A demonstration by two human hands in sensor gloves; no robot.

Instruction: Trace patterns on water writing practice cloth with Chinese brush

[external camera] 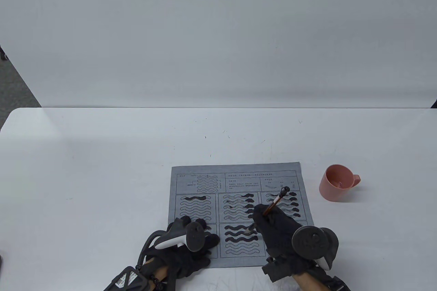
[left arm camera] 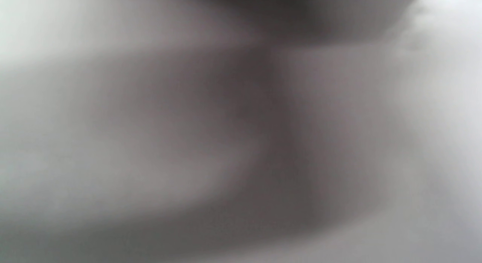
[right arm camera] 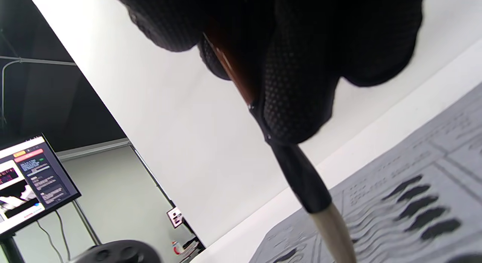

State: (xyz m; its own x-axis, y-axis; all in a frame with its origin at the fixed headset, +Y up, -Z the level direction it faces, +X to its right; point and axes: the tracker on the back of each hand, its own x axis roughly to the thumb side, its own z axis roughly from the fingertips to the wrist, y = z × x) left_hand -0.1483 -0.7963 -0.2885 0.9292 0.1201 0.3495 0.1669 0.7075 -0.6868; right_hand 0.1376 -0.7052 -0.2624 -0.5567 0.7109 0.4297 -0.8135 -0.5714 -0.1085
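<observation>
While the right hand (external camera: 273, 228) grips the brush (external camera: 274, 201), only its wrist view shows pale bristles (right arm camera: 335, 233).

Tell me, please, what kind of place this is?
Probably a recording lab or studio: a bare white table before a plain white backdrop, and a monitor on a stand showing software beside it.

A white table (external camera: 102, 175) fills the lower part of the room. Behind its far edge stands a plain white wall (external camera: 218, 31). Left of that wall lies grey floor (external camera: 13, 83). Beyond the wall's left end, a lit monitor (right arm camera: 32, 182) stands against a dark area, with a pale wall below.
</observation>
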